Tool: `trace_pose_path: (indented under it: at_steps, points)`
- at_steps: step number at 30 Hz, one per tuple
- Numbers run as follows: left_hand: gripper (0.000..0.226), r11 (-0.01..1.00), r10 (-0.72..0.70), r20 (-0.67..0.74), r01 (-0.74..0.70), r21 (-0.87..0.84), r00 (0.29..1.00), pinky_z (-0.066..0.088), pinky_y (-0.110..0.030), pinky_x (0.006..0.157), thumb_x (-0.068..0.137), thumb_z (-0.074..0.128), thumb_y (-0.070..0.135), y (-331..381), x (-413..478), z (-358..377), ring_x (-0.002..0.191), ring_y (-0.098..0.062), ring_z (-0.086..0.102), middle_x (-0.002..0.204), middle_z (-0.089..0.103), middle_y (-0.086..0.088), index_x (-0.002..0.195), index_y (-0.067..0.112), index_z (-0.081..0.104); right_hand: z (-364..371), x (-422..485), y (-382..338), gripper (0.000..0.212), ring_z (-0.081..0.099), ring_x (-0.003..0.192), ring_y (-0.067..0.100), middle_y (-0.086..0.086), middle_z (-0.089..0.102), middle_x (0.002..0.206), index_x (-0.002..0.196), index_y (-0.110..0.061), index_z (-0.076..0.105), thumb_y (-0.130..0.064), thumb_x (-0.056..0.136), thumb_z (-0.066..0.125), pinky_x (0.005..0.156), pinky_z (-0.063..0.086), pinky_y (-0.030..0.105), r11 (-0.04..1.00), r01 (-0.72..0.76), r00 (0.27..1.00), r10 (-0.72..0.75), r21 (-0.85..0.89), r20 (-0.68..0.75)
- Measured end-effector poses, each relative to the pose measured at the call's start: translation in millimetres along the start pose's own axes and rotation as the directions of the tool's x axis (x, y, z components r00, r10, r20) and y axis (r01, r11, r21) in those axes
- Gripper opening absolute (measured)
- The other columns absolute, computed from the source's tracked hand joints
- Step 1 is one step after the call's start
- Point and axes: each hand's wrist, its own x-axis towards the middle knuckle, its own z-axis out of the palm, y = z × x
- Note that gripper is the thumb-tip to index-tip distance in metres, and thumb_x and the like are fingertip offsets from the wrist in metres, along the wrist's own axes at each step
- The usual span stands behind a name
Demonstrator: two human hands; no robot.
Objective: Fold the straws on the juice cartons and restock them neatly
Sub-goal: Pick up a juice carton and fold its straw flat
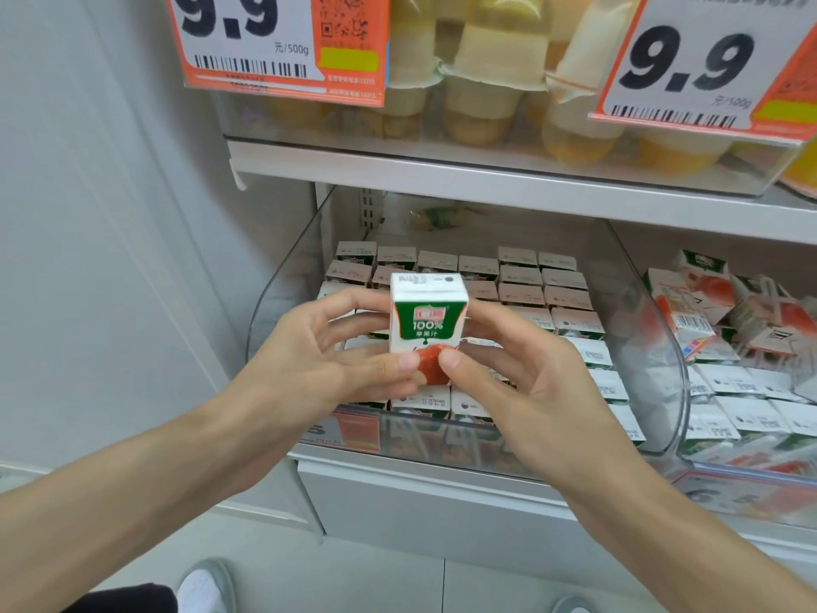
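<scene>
a small juice carton [426, 323] is held upright between the left hand [329, 351] and the right hand [524, 382], both curled round it, thumbs pressed on its lower front and fingers wrapped behind; the straw is not seen, presumably hidden at the back. the carton is judged light, stiff at its edges yet easily dented on its faces, so the corners are best gripped. just beyond the hands, rows of cartons [521, 294] are packed in a clear bin [661, 347]

The back of the carton [428, 320] was hidden; fingers [400, 361] covered its lower front. The price tags [265, 37] were cut off by the top edge.
</scene>
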Motion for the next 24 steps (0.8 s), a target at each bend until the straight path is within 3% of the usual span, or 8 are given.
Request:
trace_pose_path:
  at_steps: [3, 6, 10, 14, 16, 18, 21, 24]
  points:
    - [0.037, 0.98, 0.108, -0.018, -0.104, 0.169, 0.994, 0.064, -0.037, 0.093, 0.077, 0.087, 0.005, 0.0, -0.7, -0.2, 0.122, -0.017, 0.073, 0.129, 0.076, 0.01, 0.109, 0.02, 0.076, -0.2, 0.0, 1.9, 0.041, 0.069, 0.123, 0.008, -0.016, 0.077, 0.12, 0.117, -0.032, 0.075, -0.001, 0.091, 0.08, 0.102, 0.056, 0.023, 0.993, 0.107, 0.994, -0.108, -0.04, -0.008]
    - [0.034, 0.953, 0.201, -0.062, -0.181, 0.243, 0.978, 0.063, -0.027, 0.089, 0.065, 0.088, 0.023, 2.6, -1.1, 1.4, 0.121, -0.006, 0.071, 0.131, 0.073, 0.018, 0.098, 0.029, 0.079, 0.0, 0.4, 2.2, 0.038, 0.071, 0.122, 0.013, -0.012, 0.079, 0.116, 0.111, -0.028, 0.075, -0.001, 0.086, 0.084, 0.103, 0.057, 0.026, 0.985, 0.171, 0.984, -0.173, -0.038, -0.052]
    - [0.037, 0.939, 0.229, -0.052, -0.207, 0.276, 0.972, 0.061, -0.03, 0.098, 0.072, 0.089, 0.018, 1.5, -0.5, 0.1, 0.121, -0.008, 0.071, 0.128, 0.075, 0.016, 0.107, 0.028, 0.078, -0.7, -0.9, 0.1, 0.039, 0.07, 0.122, 0.008, -0.016, 0.077, 0.121, 0.118, -0.03, 0.075, -0.005, 0.09, 0.082, 0.102, 0.055, 0.023, 0.988, 0.148, 0.988, -0.15, -0.038, -0.043]
    - [0.047, 0.941, 0.184, -0.049, -0.162, 0.296, 0.982, 0.059, -0.032, 0.102, 0.084, 0.084, 0.028, 3.4, -1.4, 1.3, 0.114, -0.008, 0.075, 0.124, 0.078, 0.015, 0.128, 0.038, 0.074, -0.3, 0.8, -3.5, 0.035, 0.075, 0.11, 0.008, -0.014, 0.08, 0.114, 0.123, -0.036, 0.074, -0.027, 0.09, 0.081, 0.096, 0.058, 0.022, 1.0, 0.01, 0.995, -0.011, -0.01, -0.103]
    - [0.054, 0.952, 0.149, -0.04, -0.133, 0.274, 0.988, 0.055, -0.034, 0.102, 0.085, 0.077, 0.046, 4.7, -2.0, 2.7, 0.108, -0.008, 0.077, 0.118, 0.08, 0.013, 0.137, 0.051, 0.065, -1.4, 2.7, -4.7, 0.037, 0.079, 0.095, 0.014, -0.003, 0.082, 0.105, 0.124, -0.039, 0.073, -0.044, 0.088, 0.079, 0.086, 0.065, 0.029, 0.991, -0.113, 0.985, 0.121, 0.071, -0.123]
    - [0.053, 0.958, 0.118, 0.014, -0.117, 0.262, 0.993, 0.056, -0.035, 0.099, 0.09, 0.064, 0.057, 5.7, -3.3, 4.4, 0.109, -0.008, 0.076, 0.117, 0.08, 0.013, 0.142, 0.058, 0.056, -3.1, 5.1, -7.4, 0.039, 0.077, 0.08, 0.023, 0.011, 0.082, 0.097, 0.126, -0.042, 0.069, -0.045, 0.089, 0.079, 0.074, 0.067, 0.034, 0.955, -0.223, 0.96, 0.25, 0.194, -0.129]
    - [0.043, 0.955, 0.121, 0.077, -0.137, 0.263, 0.99, 0.061, -0.028, 0.093, 0.102, 0.052, 0.047, 5.5, -5.4, 9.1, 0.113, -0.007, 0.072, 0.124, 0.077, 0.014, 0.144, 0.054, 0.057, -6.7, 8.9, -11.4, 0.038, 0.074, 0.067, 0.025, 0.017, 0.082, 0.094, 0.123, -0.034, 0.072, -0.042, 0.087, 0.079, 0.06, 0.06, 0.027, 0.896, -0.308, 0.925, 0.36, 0.321, -0.119]
    - [0.045, 0.94, 0.132, 0.072, -0.148, 0.309, 0.989, 0.057, -0.019, 0.087, 0.104, 0.054, 0.035, 4.5, -4.8, 10.8, 0.098, -0.003, 0.072, 0.119, 0.076, 0.012, 0.146, 0.051, 0.056, -7.5, 12.3, -12.5, 0.034, 0.071, 0.058, 0.023, 0.018, 0.082, 0.092, 0.115, -0.021, 0.077, -0.043, 0.088, 0.077, 0.054, 0.057, 0.024, 0.857, -0.368, 0.904, 0.421, 0.36, -0.079]
